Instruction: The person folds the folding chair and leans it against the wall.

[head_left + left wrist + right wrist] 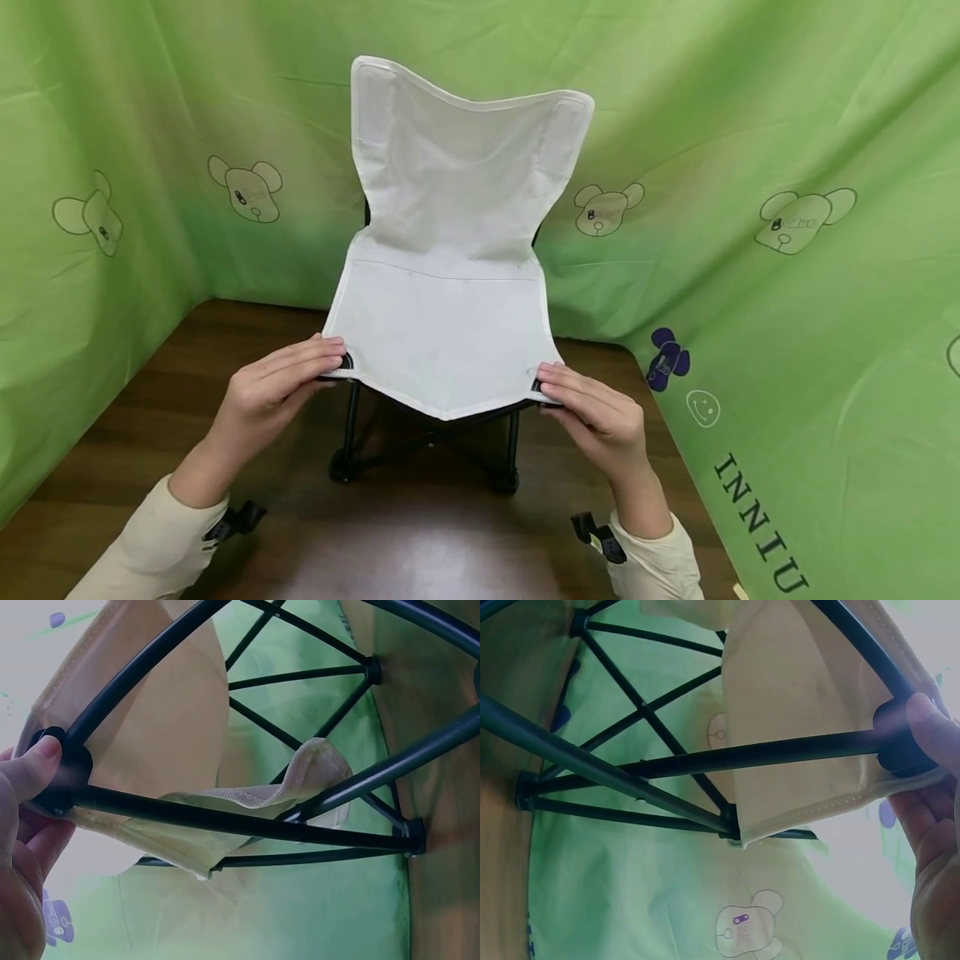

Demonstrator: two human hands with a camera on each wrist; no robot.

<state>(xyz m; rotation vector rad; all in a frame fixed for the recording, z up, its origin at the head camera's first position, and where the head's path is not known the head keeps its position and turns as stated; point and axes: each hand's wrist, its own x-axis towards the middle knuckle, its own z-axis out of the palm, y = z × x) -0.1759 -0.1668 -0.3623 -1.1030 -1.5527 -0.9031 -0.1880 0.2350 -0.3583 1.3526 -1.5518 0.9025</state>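
Note:
A small folding chair [442,325] with a white fabric seat and back stands unfolded on the floor, facing me. At the seat's front left corner, my left hand [273,387] grips the fabric and the black corner joint [67,776], thumb below and fingers on top. My right hand [596,412] holds the front right corner the same way, its thumb against the black joint [900,739] underneath. Crossed black tubes [641,712] of the frame show below the seat. The white backrest [465,158] rises behind, with a pale strip along each side edge.
Green fabric walls [825,333] printed with bear heads surround the chair at the back and both sides. Brown wood-look floor [420,542] lies underneath. Each sleeve carries a black wrist-camera mount [236,521].

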